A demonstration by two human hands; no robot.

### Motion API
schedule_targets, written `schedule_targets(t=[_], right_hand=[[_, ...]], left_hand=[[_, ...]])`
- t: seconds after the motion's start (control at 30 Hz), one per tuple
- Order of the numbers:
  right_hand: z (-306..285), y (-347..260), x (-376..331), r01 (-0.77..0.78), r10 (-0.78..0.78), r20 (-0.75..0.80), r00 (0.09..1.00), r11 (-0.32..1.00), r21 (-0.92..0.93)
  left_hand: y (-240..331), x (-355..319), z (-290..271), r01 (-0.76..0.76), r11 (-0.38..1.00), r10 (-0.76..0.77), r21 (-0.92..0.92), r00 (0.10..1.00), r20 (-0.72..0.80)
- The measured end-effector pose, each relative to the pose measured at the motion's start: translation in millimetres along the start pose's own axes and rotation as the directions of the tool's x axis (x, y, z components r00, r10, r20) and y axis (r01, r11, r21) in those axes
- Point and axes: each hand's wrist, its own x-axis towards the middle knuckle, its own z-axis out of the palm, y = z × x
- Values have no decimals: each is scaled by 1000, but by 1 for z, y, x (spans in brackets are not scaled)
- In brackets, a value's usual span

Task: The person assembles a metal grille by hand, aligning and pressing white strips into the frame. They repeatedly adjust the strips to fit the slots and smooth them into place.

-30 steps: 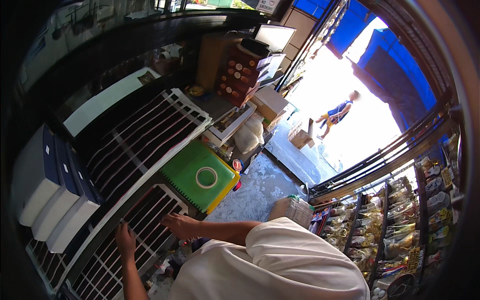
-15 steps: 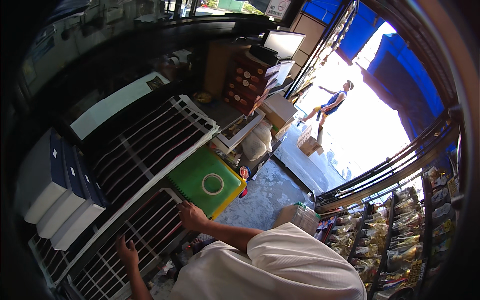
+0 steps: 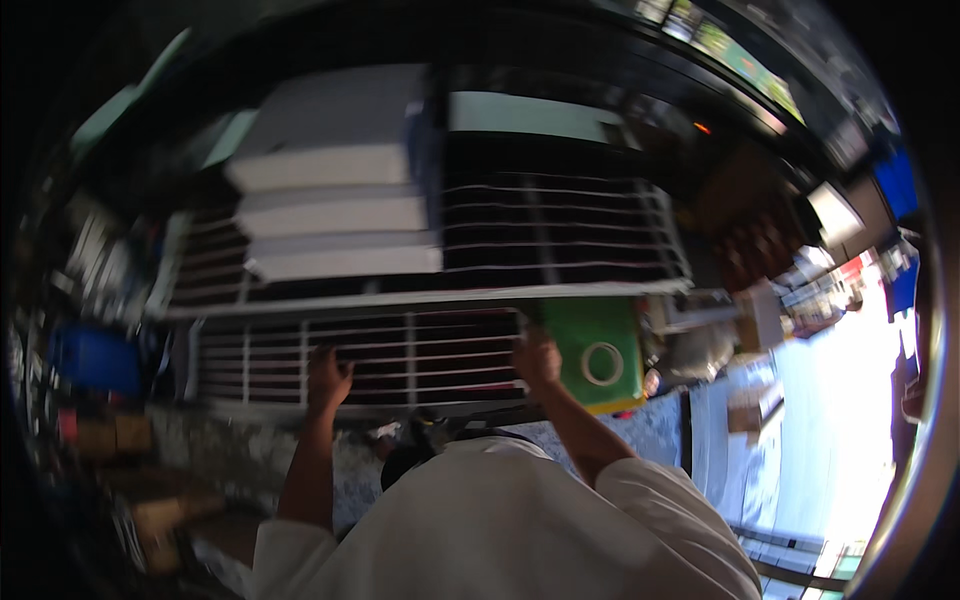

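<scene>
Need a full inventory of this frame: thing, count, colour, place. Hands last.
lower wire shelf: 1, white bars, centre, in front of the person
upper wire shelf: 1, white bars, above the lower one
flat boxes: 3 that I can count, white with dark ends, stacked on the upper wire shelf, left part
green box: 1, green, right end of the lower wire shelf
tape roll: 1, pale ring, lying on the green box
blue bin: 1, blue, far left, blurred
left hand: on the front of the lower wire shelf, fingers curled over the bars
right hand: on the lower wire shelf's right front, beside the green box
white shirt: bottom centre
</scene>
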Motion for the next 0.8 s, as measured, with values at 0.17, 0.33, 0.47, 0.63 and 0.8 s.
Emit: schedule_targets(t=[0.17, 0.33, 0.47, 0.63, 0.8], right_hand=[[-36, -26, 35, -37, 36, 67, 997, 999, 23], [-42, -46, 42, -20, 20, 77, 997, 1000, 3], [-33, -50, 47, -38, 38, 71, 997, 999, 7], [-25, -60, 52, -40, 39, 46, 998, 999, 31], [-27, -60, 56, -134, 131, 85, 988, 991, 31]], left_hand=[[20, 9, -12, 168, 971, -184, 171, 980, 78], [37, 17, -29, 142, 983, -153, 116, 984, 87], [44, 25, -27, 132, 984, -141, 117, 988, 71], [53, 32, -20, 141, 984, -153, 108, 981, 120], [63, 38, -15, 118, 989, -128, 94, 985, 118]])
